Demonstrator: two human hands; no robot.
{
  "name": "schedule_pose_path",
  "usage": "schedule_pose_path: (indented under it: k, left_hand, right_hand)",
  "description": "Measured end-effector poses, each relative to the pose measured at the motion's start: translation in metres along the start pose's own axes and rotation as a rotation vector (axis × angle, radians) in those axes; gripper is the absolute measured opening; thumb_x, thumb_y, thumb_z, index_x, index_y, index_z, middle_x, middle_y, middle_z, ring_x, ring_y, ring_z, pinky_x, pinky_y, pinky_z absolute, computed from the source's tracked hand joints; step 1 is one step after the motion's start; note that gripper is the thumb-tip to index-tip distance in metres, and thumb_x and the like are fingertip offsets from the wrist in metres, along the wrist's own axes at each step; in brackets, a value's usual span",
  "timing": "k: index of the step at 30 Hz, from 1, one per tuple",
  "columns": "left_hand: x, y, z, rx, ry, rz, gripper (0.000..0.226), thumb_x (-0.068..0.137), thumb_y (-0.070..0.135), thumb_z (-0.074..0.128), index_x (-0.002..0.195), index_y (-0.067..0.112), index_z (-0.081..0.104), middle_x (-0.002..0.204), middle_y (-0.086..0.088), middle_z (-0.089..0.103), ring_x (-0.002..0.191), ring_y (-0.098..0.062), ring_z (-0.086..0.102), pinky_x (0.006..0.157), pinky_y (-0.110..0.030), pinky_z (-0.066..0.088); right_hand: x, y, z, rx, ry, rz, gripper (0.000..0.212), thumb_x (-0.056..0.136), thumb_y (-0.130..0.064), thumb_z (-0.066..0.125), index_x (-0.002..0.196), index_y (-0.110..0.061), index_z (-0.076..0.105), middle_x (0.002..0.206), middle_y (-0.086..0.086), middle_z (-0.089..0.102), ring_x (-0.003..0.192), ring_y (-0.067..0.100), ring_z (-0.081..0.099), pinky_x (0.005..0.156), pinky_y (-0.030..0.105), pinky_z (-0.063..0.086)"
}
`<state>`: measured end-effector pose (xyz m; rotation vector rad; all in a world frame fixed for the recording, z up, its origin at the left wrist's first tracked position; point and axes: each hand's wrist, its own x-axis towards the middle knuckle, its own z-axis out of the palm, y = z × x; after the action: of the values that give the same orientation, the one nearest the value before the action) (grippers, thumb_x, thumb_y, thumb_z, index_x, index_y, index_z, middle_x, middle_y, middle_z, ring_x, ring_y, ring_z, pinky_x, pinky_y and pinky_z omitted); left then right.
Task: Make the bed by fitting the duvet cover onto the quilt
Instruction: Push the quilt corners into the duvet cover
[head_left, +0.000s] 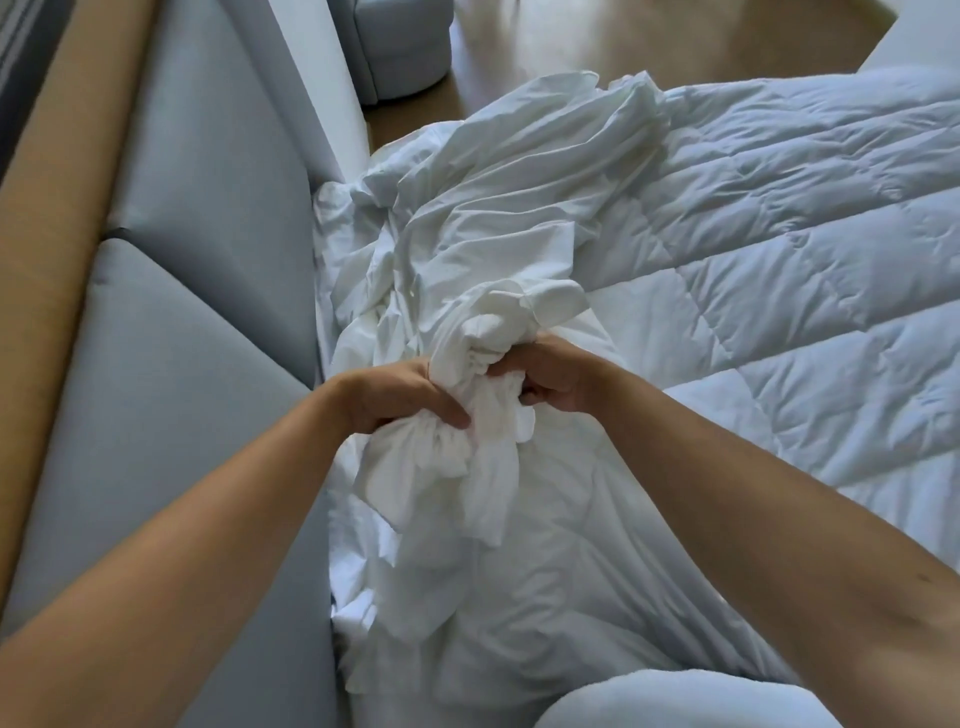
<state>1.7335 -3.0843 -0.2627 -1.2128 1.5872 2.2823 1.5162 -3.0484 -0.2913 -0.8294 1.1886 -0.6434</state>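
Observation:
A white quilted quilt (779, 270) lies spread over the bed on the right. The white duvet cover (498, 208) is crumpled in a long heap along the bed's left side, next to the headboard. Both hands meet at the middle of the view on a gathered bunch of the cover. My left hand (400, 397) grips the bunched cloth from the left, thumb across it. My right hand (550, 379) grips the same bunch from the right, fingers curled into the folds. The gathered cloth hangs down below my hands.
A grey padded headboard (197, 291) runs along the left, with a tan wall strip (57, 218) behind it. A grey rounded stool (400, 47) stands on the wooden floor (623, 41) beyond the bed. A pale pillow edge (675, 701) shows at the bottom.

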Motion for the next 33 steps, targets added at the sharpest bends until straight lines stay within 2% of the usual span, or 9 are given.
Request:
schedule_pose_path:
  k: [2, 5, 10, 14, 19, 23, 26, 29, 33]
  left_hand:
    - [0.003, 0.014, -0.001, -0.021, 0.015, 0.012, 0.040, 0.070, 0.001, 0.079, 0.107, 0.016, 0.078, 0.114, -0.017, 0.073, 0.104, -0.034, 0.071, 0.082, -0.039, 0.060]
    - [0.011, 0.039, -0.004, -0.042, 0.265, 0.113, 0.059, 0.057, 0.007, 0.080, 0.115, 0.005, 0.072, 0.112, -0.019, 0.073, 0.100, -0.036, 0.070, 0.086, -0.042, 0.059]
    - [0.023, 0.074, 0.009, -0.004, 0.472, 0.202, 0.033, 0.060, 0.007, 0.062, 0.091, 0.007, 0.071, 0.077, -0.002, 0.073, 0.071, -0.018, 0.070, 0.063, -0.027, 0.058]
    - [0.016, 0.073, 0.004, 0.109, 0.415, 0.021, 0.048, 0.063, 0.014, 0.069, 0.111, 0.009, 0.070, 0.099, -0.008, 0.075, 0.089, -0.024, 0.072, 0.079, -0.037, 0.061]
    - [0.007, 0.064, 0.021, 0.138, 0.132, -0.288, 0.031, 0.067, 0.008, 0.079, 0.095, 0.020, 0.079, 0.104, -0.013, 0.076, 0.091, -0.029, 0.075, 0.070, -0.035, 0.060]
    - [0.012, 0.060, 0.029, -0.039, 0.114, -0.167, 0.039, 0.068, -0.006, 0.069, 0.101, 0.014, 0.078, 0.109, -0.019, 0.073, 0.096, -0.034, 0.073, 0.074, -0.038, 0.061]
    - [0.011, 0.064, 0.026, -0.082, 0.177, -0.120, 0.047, 0.056, -0.002, 0.070, 0.102, 0.006, 0.076, 0.102, -0.023, 0.071, 0.088, -0.036, 0.071, 0.074, -0.041, 0.061]
    - [0.011, 0.076, 0.016, -0.022, 0.270, -0.106, 0.067, 0.044, 0.012, 0.074, 0.108, -0.003, 0.070, 0.100, -0.025, 0.069, 0.088, -0.037, 0.067, 0.082, -0.044, 0.057]
    - [0.019, 0.090, 0.019, 0.016, 0.412, -0.040, 0.068, 0.042, 0.019, 0.073, 0.106, -0.004, 0.069, 0.097, -0.021, 0.069, 0.088, -0.036, 0.066, 0.090, -0.047, 0.053]
  right_hand:
    - [-0.003, 0.000, -0.010, 0.018, -0.034, 0.017, 0.014, 0.074, -0.019, 0.073, 0.086, -0.024, 0.068, 0.070, -0.002, 0.058, 0.057, 0.011, 0.050, 0.044, 0.024, 0.033]
    - [-0.009, 0.003, -0.019, 0.068, -0.154, 0.111, 0.027, 0.071, -0.024, 0.084, 0.093, -0.019, 0.069, 0.072, 0.000, 0.057, 0.055, 0.011, 0.043, 0.040, 0.023, 0.029]
    - [-0.008, -0.002, -0.012, 0.035, -0.236, 0.163, 0.040, 0.063, -0.011, 0.092, 0.095, -0.020, 0.070, 0.084, 0.000, 0.065, 0.058, 0.008, 0.040, 0.040, 0.019, 0.030]
    - [-0.006, -0.003, -0.032, -0.047, -0.178, 0.090, 0.029, 0.075, -0.012, 0.085, 0.099, -0.018, 0.068, 0.069, -0.003, 0.054, 0.055, 0.010, 0.034, 0.042, 0.021, 0.026]
    - [0.000, -0.006, -0.049, 0.048, -0.146, -0.042, 0.035, 0.075, -0.008, 0.079, 0.109, -0.009, 0.067, 0.072, 0.001, 0.052, 0.057, 0.013, 0.035, 0.046, 0.025, 0.026]
    - [0.003, -0.005, -0.054, 0.092, -0.119, -0.051, 0.032, 0.082, -0.003, 0.072, 0.111, -0.013, 0.064, 0.071, 0.002, 0.042, 0.058, 0.014, 0.025, 0.049, 0.028, 0.017]
    - [0.004, -0.006, -0.058, 0.101, -0.147, -0.035, 0.027, 0.081, -0.009, 0.073, 0.104, -0.019, 0.063, 0.070, 0.001, 0.039, 0.058, 0.013, 0.022, 0.045, 0.025, 0.016]
    - [0.002, -0.001, -0.061, 0.082, -0.218, 0.087, 0.033, 0.073, -0.021, 0.083, 0.098, -0.015, 0.062, 0.069, 0.001, 0.040, 0.057, 0.012, 0.023, 0.042, 0.023, 0.018]
    - [-0.001, 0.006, -0.051, 0.031, -0.358, 0.314, 0.038, 0.065, -0.017, 0.088, 0.092, -0.014, 0.062, 0.085, 0.006, 0.050, 0.062, 0.011, 0.025, 0.040, 0.018, 0.022]
